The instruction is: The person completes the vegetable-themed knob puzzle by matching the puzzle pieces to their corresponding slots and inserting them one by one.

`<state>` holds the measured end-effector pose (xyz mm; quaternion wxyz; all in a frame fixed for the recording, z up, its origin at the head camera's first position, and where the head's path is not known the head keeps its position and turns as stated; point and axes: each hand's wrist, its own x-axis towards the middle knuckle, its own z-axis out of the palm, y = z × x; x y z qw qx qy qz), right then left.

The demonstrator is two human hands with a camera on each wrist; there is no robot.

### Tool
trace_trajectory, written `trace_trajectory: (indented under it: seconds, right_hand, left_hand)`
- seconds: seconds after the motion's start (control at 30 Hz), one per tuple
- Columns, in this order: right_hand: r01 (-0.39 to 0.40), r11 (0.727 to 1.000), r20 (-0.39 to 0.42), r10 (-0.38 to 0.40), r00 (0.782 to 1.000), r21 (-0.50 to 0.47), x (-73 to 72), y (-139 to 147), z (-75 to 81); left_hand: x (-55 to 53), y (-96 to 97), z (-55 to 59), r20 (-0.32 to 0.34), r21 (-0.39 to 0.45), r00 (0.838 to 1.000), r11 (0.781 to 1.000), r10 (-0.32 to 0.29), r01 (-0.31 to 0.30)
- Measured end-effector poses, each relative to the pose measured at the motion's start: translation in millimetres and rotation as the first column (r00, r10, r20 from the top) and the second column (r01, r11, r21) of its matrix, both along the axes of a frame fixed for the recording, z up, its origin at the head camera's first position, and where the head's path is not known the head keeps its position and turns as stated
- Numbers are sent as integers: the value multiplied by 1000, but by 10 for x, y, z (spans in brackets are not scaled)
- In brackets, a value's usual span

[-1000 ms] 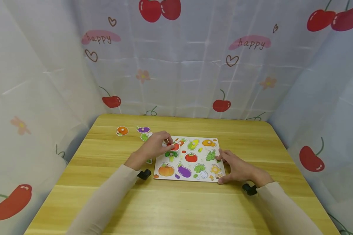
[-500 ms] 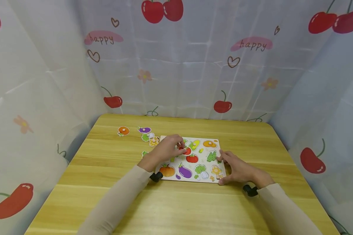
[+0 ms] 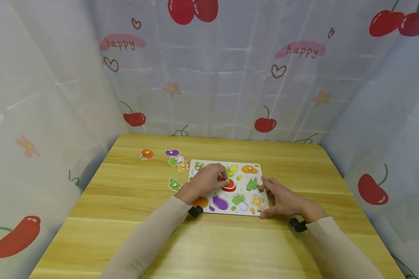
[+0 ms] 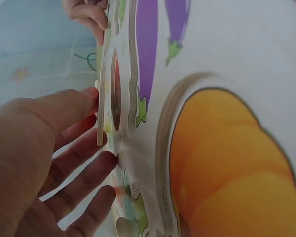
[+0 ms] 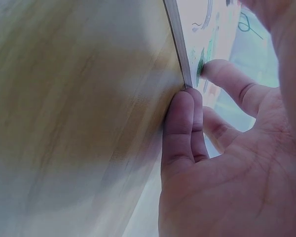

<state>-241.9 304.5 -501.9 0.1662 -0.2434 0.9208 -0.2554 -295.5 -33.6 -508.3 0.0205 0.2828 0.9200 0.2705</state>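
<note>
In the head view my left hand (image 3: 206, 180) pinches a tomato puzzle piece (image 3: 229, 183) between thumb and fingers, over the middle of the white puzzle board (image 3: 213, 161). The left wrist view shows the thin piece (image 4: 101, 98) edge-on, tilted above the round recess (image 4: 116, 91); the other fingers spread close to the board. My right hand (image 3: 284, 199) grips the board's right side, thumb at the near corner and a fingertip on the printed surface. Up close in the right wrist view, bent fingers (image 5: 180, 121) meet the board's edge (image 5: 176, 39). My left hand hides part of the board.
Left of the board lie loose knobbed pieces: a pumpkin (image 3: 147, 154), an eggplant (image 3: 172, 152), a bok choy (image 3: 175, 161), a mushroom (image 3: 183, 166) and a green piece (image 3: 175, 185). The wooden table (image 3: 125, 193) is enclosed by a cherry-patterned curtain (image 3: 213, 77).
My left hand has carried the tomato piece rightward and toward me, from the board's upper left to its middle tomato recess. My right hand stays at the board's right edge.
</note>
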Motion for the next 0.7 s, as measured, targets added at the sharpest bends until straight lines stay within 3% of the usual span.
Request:
trace_trajectory:
  seconds: [0.3,0.7]
  right_hand:
    - [-3,1000,-11,3,1000,5,16,-4,15]
    - [-5,1000,-9,5,1000,15,41,0,45]
  left_hand:
    - [32,57,-7,-35,-61,999,998,1,-4]
    - [91,82,-19,-84,-78,996,997,-7,1]
